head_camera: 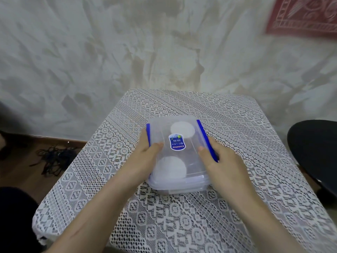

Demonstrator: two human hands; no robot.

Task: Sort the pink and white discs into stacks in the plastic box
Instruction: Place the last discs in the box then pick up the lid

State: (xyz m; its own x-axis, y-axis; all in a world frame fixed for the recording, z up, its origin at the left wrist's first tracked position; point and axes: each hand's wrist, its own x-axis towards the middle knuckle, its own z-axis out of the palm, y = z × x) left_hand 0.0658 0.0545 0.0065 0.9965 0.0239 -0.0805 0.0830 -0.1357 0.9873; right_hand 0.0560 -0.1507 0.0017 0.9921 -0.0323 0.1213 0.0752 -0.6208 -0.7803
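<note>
Mid-frame we saw the plastic box (178, 188), lid (191, 159) on, our left hand (144, 160) and right hand (223, 163) clasping its blue side clips (205, 138), thumbs atop

Two bare forearms reach in over the near edge of the table (237, 125) and converge toward its middle. The left forearm (102, 207) enters from the lower left, the right forearm (255, 216) from the lower right; both are uncovered as far as they show. The left hand (145, 157) clasps the left side of the plastic box (178, 185), its thumb (157, 145) lying flat on top and its fingers going down over the side edge, mostly hidden. The right hand (224, 167) mirrors it on the right side, thumb (202, 149) on top and fingers curled over the edge. Both wrists are roughly straight.
</note>
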